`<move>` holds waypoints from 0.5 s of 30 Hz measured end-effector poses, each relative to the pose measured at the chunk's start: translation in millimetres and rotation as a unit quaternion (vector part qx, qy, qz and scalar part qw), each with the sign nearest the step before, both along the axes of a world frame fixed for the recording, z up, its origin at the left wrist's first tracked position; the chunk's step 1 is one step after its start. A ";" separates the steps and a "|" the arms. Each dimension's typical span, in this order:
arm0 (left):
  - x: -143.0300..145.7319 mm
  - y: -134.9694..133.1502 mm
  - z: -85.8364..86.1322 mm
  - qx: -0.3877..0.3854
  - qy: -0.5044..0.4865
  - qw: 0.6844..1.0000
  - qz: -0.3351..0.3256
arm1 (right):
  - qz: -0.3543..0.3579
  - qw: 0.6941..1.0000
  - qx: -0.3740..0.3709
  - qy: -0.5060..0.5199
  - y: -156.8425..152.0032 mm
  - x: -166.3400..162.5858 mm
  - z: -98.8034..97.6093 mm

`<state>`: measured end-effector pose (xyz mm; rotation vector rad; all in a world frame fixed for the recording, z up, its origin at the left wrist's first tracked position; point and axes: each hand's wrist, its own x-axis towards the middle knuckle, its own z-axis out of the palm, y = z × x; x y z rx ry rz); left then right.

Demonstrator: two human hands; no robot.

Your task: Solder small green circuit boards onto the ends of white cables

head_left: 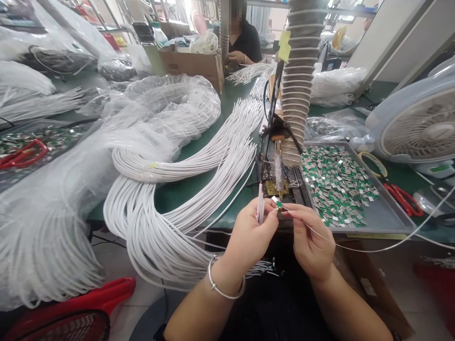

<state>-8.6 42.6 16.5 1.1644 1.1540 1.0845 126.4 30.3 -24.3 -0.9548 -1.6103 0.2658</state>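
Left hand [251, 232] pinches a board [279, 204] and cable [260, 201] just below the iron [279, 173]; right hand [315, 241] pinches thin wire [373, 250] beside it. Some cable ends [265, 267] below the hands look already fitted; can't tell if this joint is done, many loose boards [336, 184] left in the tray [389, 213]

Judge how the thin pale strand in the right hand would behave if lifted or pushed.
Likely floppy: the thin pale strand sags in a smooth curve beyond the right hand. Probably light, given how slender it looks. Pushed lengthwise, it would likely bow sideways, since the long span to the picture's right edge already bends.
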 end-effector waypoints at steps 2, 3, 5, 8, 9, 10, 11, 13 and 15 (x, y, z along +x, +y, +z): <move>0.4 0.8 1.0 0.001 0.000 1.000 0.001 | 0.006 1.000 0.003 0.003 1.0 0.1 -0.6; 0.4 1.2 1.5 0.001 0.000 1.000 0.000 | 0.007 1.000 0.004 0.004 1.4 0.0 -1.0; 0.5 2.1 2.5 0.001 0.002 1.000 0.002 | 0.004 1.000 0.006 0.003 1.9 -0.4 -1.4; 0.4 3.1 3.8 0.001 0.001 1.000 0.008 | -0.008 1.000 0.012 -0.006 2.7 -1.2 -0.1; 0.3 3.2 4.2 0.002 0.000 1.000 0.010 | -0.010 1.000 0.014 -0.009 3.0 -1.4 0.7; 0.2 3.3 4.6 0.002 -0.001 1.000 0.009 | -0.010 1.000 0.016 -0.012 3.3 -1.7 1.5; 0.1 3.3 5.0 0.003 -0.001 1.000 0.009 | -0.010 1.000 0.018 -0.013 3.6 -1.9 2.3; -0.1 3.2 5.8 0.006 -0.003 1.000 0.006 | -0.011 1.000 0.022 -0.014 4.3 -2.3 3.7; -0.5 3.0 6.9 0.007 -0.004 1.000 0.004 | -0.011 1.000 0.025 -0.012 4.9 -2.7 4.8</move>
